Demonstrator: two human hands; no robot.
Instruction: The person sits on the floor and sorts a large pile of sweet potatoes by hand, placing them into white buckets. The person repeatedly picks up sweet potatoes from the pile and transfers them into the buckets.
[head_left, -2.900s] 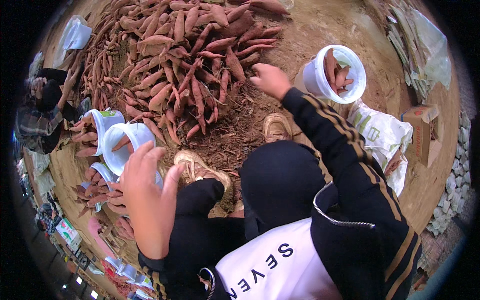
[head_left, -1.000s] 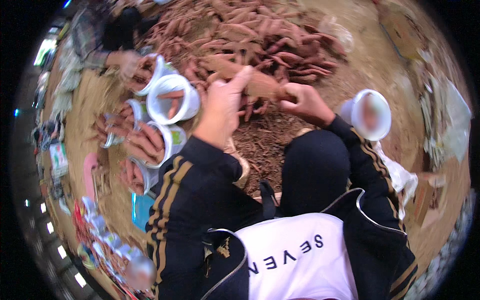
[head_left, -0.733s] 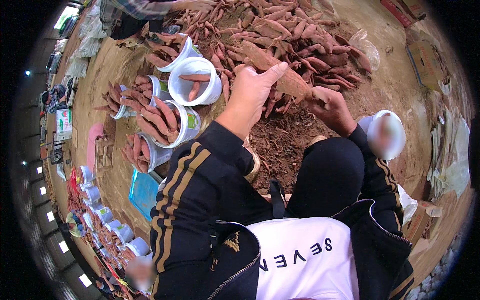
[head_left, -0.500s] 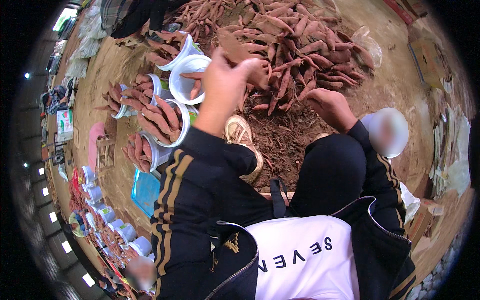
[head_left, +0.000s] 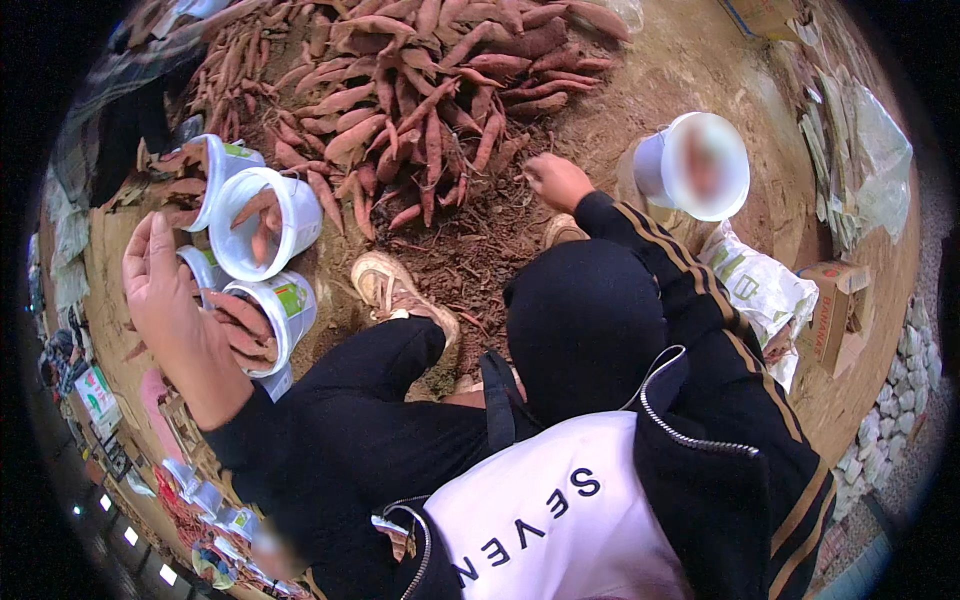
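Note:
A big heap of reddish sweet potatoes (head_left: 420, 110) lies on the dirt ahead of me. My left hand (head_left: 165, 290) is open and empty, palm spread, hovering just left of several white buckets. One bucket (head_left: 300, 215) holds a few sweet potatoes, and a nearer bucket (head_left: 290, 305) is fuller. My right hand (head_left: 555, 180) rests at the near edge of the heap with its fingers curled. Whether it grips a root is not clear. My shoe (head_left: 395, 290) stands on the soil between the buckets and the heap.
Another white bucket (head_left: 700, 165) stands on the ground to the right. A white printed sack (head_left: 755, 290) and a cardboard box (head_left: 830, 310) lie beyond my right arm, with stones (head_left: 890, 420) at the far right. More small tubs (head_left: 200, 495) line the lower left.
My left hand carried a sweet potato from the heap toward the buckets and is now open and empty beside them. My right hand has stayed at the heap's edge.

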